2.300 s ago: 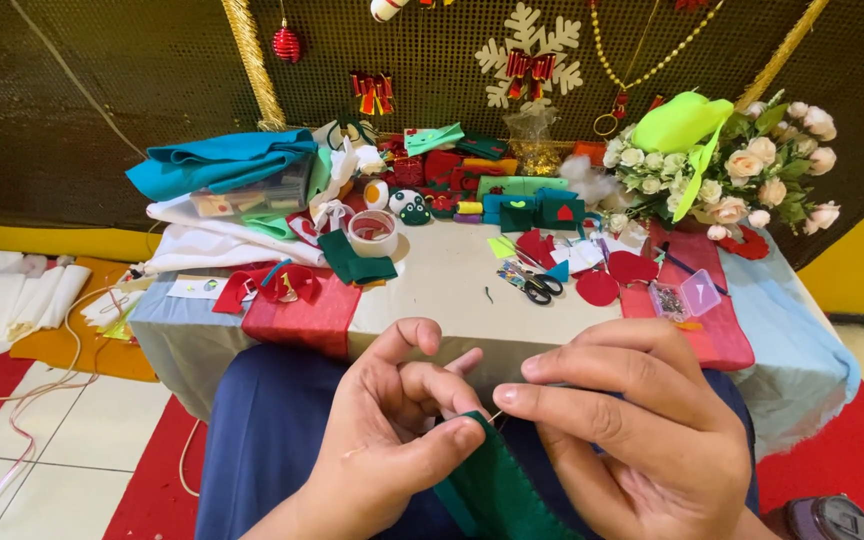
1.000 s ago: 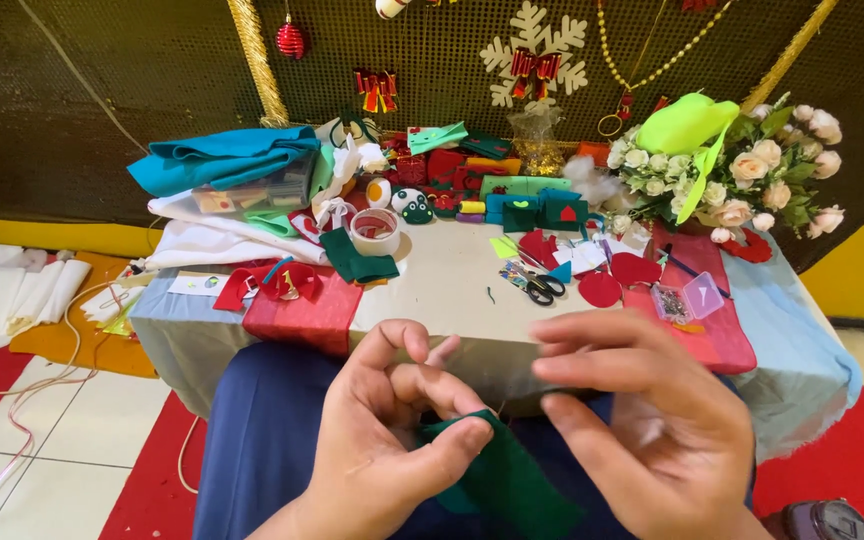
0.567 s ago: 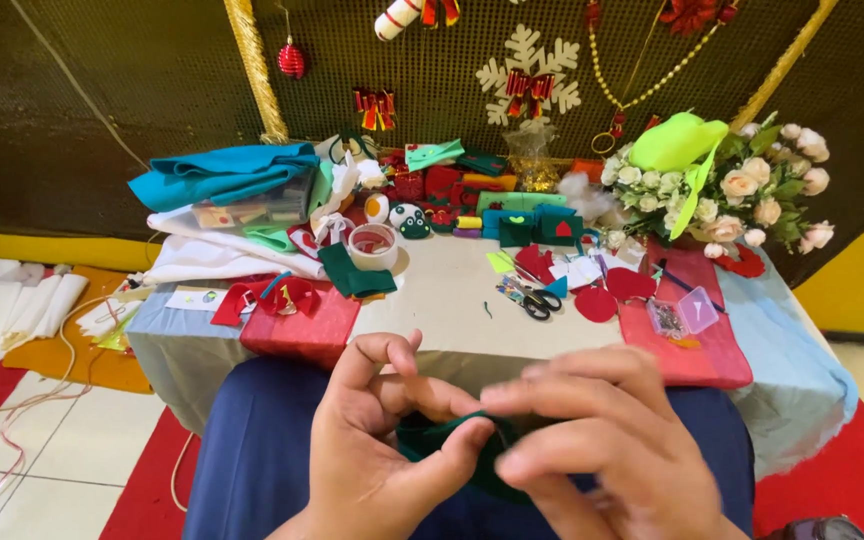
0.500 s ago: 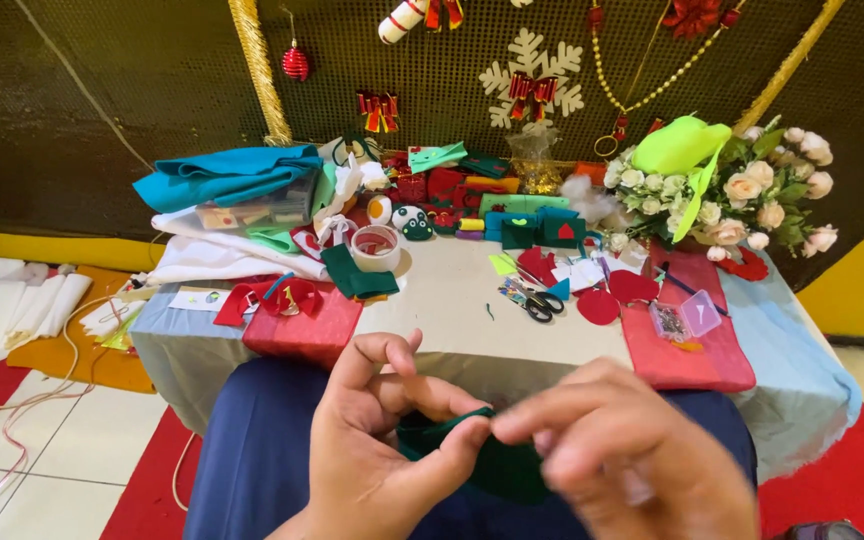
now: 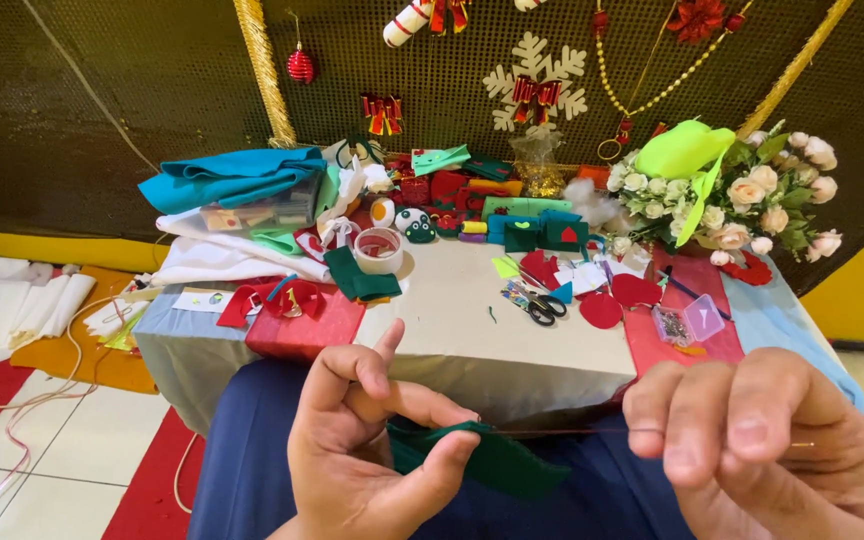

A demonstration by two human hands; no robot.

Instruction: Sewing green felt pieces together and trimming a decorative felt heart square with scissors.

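Left hand [image 5: 367, 450] fingers clamped on green felt piece [image 5: 497, 462] near lap, right hand [image 5: 762, 450] fingers pinched on needle [image 5: 802, 444] (thread [image 5: 572, 432] taut): hard tug could snap it.

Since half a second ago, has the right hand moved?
Yes. The right hand has pulled rightward, away from the green felt in the left hand, drawing thread taut.

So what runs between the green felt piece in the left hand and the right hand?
In the head view, a thin taut thread spans the gap from the green felt piece, pinched by the left hand, to the right hand; nothing else lies between.
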